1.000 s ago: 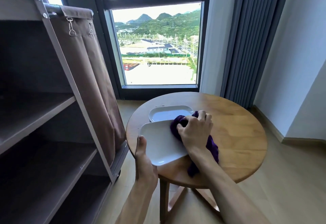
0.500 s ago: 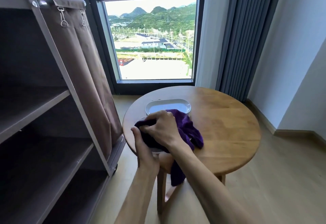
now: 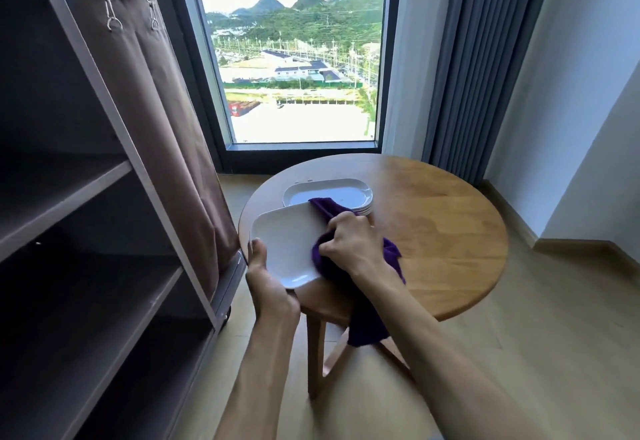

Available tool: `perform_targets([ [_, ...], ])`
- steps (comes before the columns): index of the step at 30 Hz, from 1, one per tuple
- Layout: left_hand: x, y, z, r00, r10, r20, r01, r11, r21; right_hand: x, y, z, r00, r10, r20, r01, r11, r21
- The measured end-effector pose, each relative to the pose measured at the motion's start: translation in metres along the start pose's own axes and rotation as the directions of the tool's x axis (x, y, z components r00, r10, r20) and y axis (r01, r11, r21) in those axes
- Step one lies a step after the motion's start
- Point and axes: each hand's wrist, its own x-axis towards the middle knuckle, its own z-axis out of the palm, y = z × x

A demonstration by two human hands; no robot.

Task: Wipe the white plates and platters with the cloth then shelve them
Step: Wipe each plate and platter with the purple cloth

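A white rounded-square plate (image 3: 285,244) is held at the left edge of the round wooden table (image 3: 443,232). My left hand (image 3: 268,284) grips its near-left rim, thumb on top. My right hand (image 3: 349,247) grips a bunched purple cloth (image 3: 327,263) and presses it on the plate's right side; one end of the cloth hangs below the table edge. Behind the plate, a stack of white oval platters (image 3: 329,194) sits on the table, and a corner of the cloth lies over its front rim.
A brown shelving cart (image 3: 104,197) with several bare shelves stands close on the left, a fabric bag (image 3: 166,100) hanging on its side. A window and grey curtains (image 3: 464,59) are behind the table. Wood floor surrounds the table.
My right hand has dragged the cloth from the plate's left side back to its right side, uncovering most of the plate. My left hand keeps its hold on the rim.
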Motion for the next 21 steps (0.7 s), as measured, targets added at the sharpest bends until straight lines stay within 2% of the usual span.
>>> perform_targets([
  [2, -0.005, 0.001, 0.002, 0.998, 0.033, 0.045, -0.035, 0.999, 0.035, 0.007, 0.019, -0.003, 0.994, 0.051, -0.095, -0.055, 0.998, -0.031],
  [5, -0.016, 0.0, 0.007, 0.994, 0.04, 0.099, -0.049, 0.994, 0.095, 0.021, 0.029, -0.009, 0.968, 0.109, -0.225, -0.109, 0.994, 0.011],
  [8, -0.025, -0.006, 0.008, 0.994, -0.031, 0.101, 0.016, 0.99, 0.142, 0.032, 0.02, -0.013, 0.94, 0.078, -0.333, -0.072, 0.997, 0.032],
  [10, -0.027, -0.006, 0.009, 0.992, -0.023, 0.124, 0.0, 0.982, 0.187, 0.035, 0.012, -0.012, 0.924, 0.058, -0.377, -0.034, 0.997, 0.072],
  [15, -0.021, 0.003, 0.013, 0.981, 0.018, 0.192, -0.064, 0.969, 0.237, 0.03, -0.016, -0.017, 0.934, -0.027, -0.357, 0.102, 0.976, 0.194],
  [19, -0.016, 0.003, 0.013, 0.981, 0.003, 0.192, -0.047, 0.974, 0.224, 0.018, -0.046, -0.023, 0.936, -0.223, -0.271, 0.295, 0.918, 0.264],
  [21, -0.013, 0.001, 0.015, 0.984, 0.043, 0.176, -0.077, 0.978, 0.196, 0.009, -0.058, -0.026, 0.925, -0.325, -0.196, 0.374, 0.871, 0.32],
])
